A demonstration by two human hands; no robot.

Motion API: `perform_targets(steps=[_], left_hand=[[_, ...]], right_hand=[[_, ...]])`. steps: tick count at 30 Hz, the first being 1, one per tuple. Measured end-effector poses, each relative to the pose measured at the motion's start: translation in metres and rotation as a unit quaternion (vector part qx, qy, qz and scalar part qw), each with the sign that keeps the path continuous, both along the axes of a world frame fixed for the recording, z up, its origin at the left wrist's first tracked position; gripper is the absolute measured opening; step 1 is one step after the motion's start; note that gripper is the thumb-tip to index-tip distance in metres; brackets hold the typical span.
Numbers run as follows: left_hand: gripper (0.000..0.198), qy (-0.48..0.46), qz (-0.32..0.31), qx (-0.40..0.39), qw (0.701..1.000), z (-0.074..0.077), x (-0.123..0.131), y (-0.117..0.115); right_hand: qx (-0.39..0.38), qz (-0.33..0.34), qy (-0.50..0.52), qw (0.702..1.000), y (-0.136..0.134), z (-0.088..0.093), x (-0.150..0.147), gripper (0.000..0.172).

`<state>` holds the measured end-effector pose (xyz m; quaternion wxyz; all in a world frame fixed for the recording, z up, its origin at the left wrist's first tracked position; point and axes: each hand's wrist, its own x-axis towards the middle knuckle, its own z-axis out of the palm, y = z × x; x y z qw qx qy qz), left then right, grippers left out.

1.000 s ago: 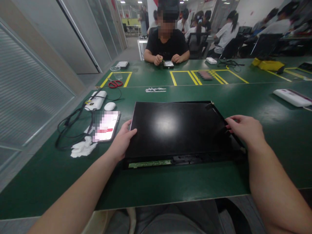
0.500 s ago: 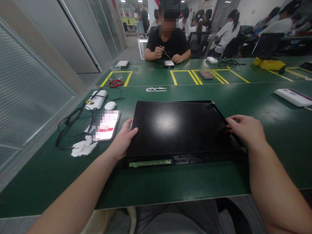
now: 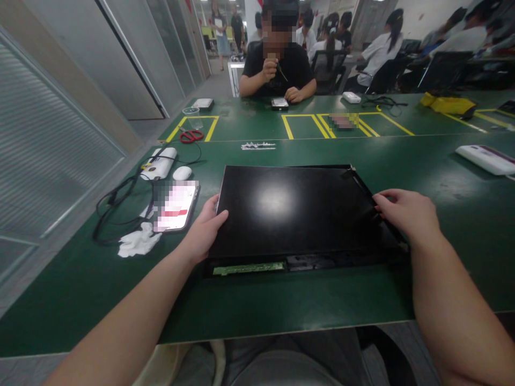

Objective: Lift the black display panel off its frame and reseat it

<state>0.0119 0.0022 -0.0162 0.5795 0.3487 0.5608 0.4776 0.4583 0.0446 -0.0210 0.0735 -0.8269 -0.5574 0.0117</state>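
Observation:
A black screen panel (image 3: pixel 289 209) lies flat on the green table (image 3: pixel 257 305) in front of me, over a dark frame whose green circuit strip (image 3: pixel 247 268) shows along the near edge. My left hand (image 3: pixel 203 230) grips the panel's left edge, thumb on top. On the opposite side, my right hand (image 3: pixel 408 214) holds the right edge with its fingers curled over the rim.
Left of the panel lie a lit phone (image 3: pixel 177 205), a crumpled white tissue (image 3: pixel 139 242), black cables (image 3: pixel 116 206), a white mouse (image 3: pixel 182 172) and red scissors (image 3: pixel 190 136). A white device (image 3: pixel 483 159) sits far right. A person (image 3: pixel 277 64) works at the opposite side; more people sit behind.
My hands and the panel have stayed put. The person opposite has raised a hand with a thin tool from the table up to the face.

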Motion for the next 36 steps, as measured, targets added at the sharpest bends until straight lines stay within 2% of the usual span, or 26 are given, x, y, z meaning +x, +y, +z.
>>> perform_targets(steps=[3, 9, 23, 36], left_hand=[[0.073, 0.0, -0.002, 0.0, 1.0, -0.001, 0.0, 0.0], [0.071, -0.002, -0.001, -0.003, 1.0, -0.001, 0.001, 0.001], [0.063, 0.002, -0.003, 0.015, 1.0, -0.001, 0.002, 0.001], [0.064, 0.006, -0.023, 0.011, 1.0, -0.003, 0.0, 0.002]], right_hand=[[-0.027, -0.037, -0.024, 0.999, -0.005, 0.011, -0.019, 0.051], [-0.071, -0.013, -0.06, 0.996, -0.011, 0.017, -0.036, 0.059], [-0.073, -0.015, -0.061, 0.995, -0.011, 0.018, -0.034, 0.057], [-0.079, -0.025, -0.059, 0.995, -0.009, 0.017, -0.032, 0.058]])
